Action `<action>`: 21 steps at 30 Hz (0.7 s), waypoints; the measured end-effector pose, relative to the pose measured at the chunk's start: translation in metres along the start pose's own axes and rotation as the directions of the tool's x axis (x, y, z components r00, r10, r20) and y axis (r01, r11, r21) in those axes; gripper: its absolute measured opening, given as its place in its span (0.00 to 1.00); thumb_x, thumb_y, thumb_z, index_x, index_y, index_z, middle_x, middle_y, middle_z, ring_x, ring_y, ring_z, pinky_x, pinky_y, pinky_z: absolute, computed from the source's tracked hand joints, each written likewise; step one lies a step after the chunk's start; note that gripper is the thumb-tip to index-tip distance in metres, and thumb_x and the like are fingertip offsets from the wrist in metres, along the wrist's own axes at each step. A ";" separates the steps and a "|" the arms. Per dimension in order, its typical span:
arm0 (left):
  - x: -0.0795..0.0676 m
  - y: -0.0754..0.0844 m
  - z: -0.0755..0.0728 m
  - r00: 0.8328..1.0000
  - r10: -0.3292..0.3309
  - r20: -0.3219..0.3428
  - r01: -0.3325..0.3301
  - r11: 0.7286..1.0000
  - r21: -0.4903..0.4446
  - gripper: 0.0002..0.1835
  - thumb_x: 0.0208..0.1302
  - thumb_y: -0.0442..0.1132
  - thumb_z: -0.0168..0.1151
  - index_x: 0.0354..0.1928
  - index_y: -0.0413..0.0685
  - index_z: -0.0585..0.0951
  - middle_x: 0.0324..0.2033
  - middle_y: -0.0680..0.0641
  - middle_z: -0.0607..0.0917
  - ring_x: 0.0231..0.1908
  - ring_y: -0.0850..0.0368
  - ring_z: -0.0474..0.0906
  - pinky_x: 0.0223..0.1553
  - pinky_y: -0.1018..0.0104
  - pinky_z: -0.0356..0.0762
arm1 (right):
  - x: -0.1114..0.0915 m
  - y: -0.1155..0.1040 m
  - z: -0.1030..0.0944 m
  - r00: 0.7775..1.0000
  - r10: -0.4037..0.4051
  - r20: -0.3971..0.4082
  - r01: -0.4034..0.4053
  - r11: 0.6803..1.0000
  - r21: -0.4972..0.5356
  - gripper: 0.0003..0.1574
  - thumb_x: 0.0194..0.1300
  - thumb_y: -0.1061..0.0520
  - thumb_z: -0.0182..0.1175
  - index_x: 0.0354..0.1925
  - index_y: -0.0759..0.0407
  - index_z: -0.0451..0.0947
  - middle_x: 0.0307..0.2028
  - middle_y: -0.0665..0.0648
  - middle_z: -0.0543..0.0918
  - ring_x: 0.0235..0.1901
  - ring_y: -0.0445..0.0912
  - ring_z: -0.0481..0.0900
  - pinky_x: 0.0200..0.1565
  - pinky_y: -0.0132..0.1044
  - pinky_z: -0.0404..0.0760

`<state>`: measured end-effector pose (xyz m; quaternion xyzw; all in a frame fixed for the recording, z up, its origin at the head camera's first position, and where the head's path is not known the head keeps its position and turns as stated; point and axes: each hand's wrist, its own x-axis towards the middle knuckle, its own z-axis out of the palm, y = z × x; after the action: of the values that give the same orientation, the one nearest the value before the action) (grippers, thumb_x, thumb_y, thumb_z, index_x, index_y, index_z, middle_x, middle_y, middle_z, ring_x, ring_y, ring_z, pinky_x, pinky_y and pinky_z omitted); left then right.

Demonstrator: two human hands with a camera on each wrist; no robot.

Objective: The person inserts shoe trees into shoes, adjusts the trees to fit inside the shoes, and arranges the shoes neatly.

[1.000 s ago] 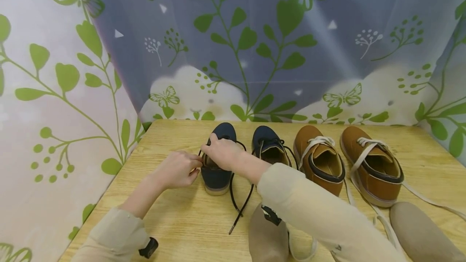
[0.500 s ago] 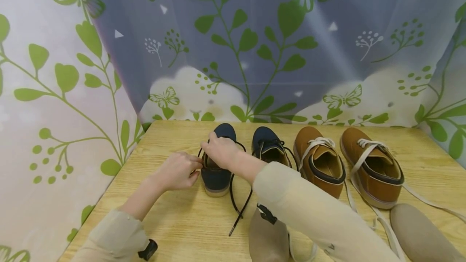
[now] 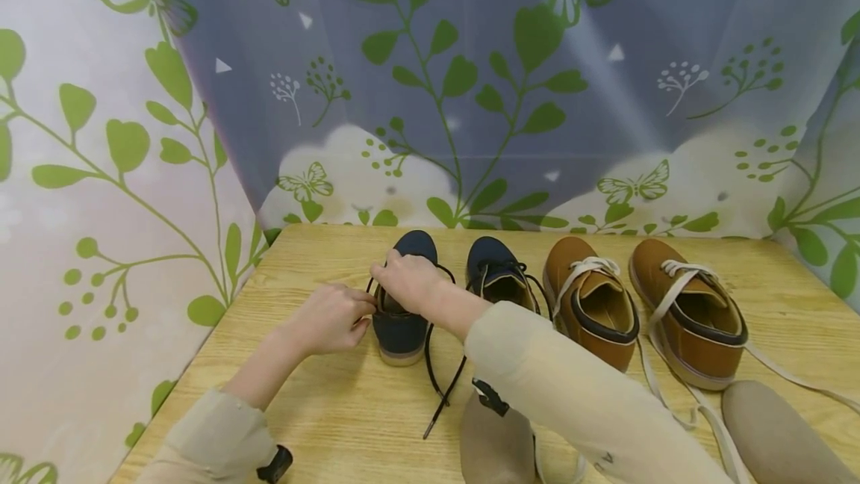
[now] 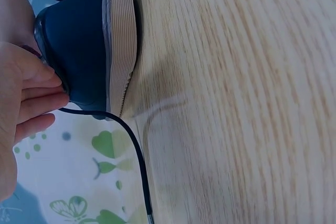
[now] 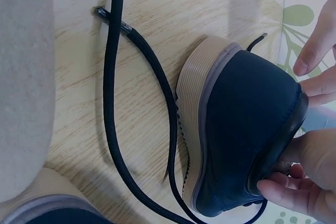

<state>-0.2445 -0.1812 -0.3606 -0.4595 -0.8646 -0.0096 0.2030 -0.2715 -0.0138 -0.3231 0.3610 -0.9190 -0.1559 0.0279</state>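
My right hand (image 3: 411,284) pinches the leftmost shoe (image 3: 401,336) on the table (image 3: 329,409), partly hiding it; my left hand (image 3: 332,318) touches its side, but I cannot tell whether those fingers grip.

**Light wooden table (image 3: 322,409), with items on top**

The grained top is carrying, left to right along the far part:
- one navy shoe (image 3: 399,340), standing upright on its ridged cream sole; a black lace (image 5: 109,87) is trailing beside it;
- a second navy shoe (image 3: 491,251), standing near the first;
- one brown shoe (image 3: 579,312), standing upright;
- a second brown shoe (image 3: 705,357), standing just beside; a pale lace (image 3: 720,435) is lying in front.

Nearer, two rounded taupe objects are resting, one at centre (image 3: 497,445), one at right (image 3: 782,432), both running out of view.
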 end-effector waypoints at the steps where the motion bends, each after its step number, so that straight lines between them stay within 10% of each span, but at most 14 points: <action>1: 0.000 0.000 0.000 1.000 -0.001 0.001 0.001 1.000 0.001 0.04 0.48 0.33 0.61 0.26 0.44 0.84 0.30 0.49 0.84 0.25 0.57 0.79 0.28 0.65 0.75 | 0.000 0.000 0.000 1.000 0.000 0.001 0.000 1.000 0.000 0.14 0.68 0.58 0.53 0.52 0.54 0.70 0.46 0.60 0.73 0.28 0.44 0.74 0.24 0.29 0.72; 21: 0.001 0.002 -0.001 1.000 -0.002 0.008 0.002 0.999 0.039 0.04 0.46 0.34 0.61 0.25 0.46 0.84 0.30 0.51 0.85 0.25 0.56 0.80 0.26 0.66 0.75 | 0.003 -0.001 -0.001 0.999 0.009 0.033 -0.005 0.992 -0.125 0.14 0.67 0.55 0.54 0.50 0.55 0.68 0.40 0.56 0.74 0.29 0.43 0.73 0.25 0.29 0.73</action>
<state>-0.2431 -0.1795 -0.3596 -0.4547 -0.8659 0.0090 0.2085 -0.2727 -0.0172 -0.3228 0.3525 -0.9091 -0.2192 0.0356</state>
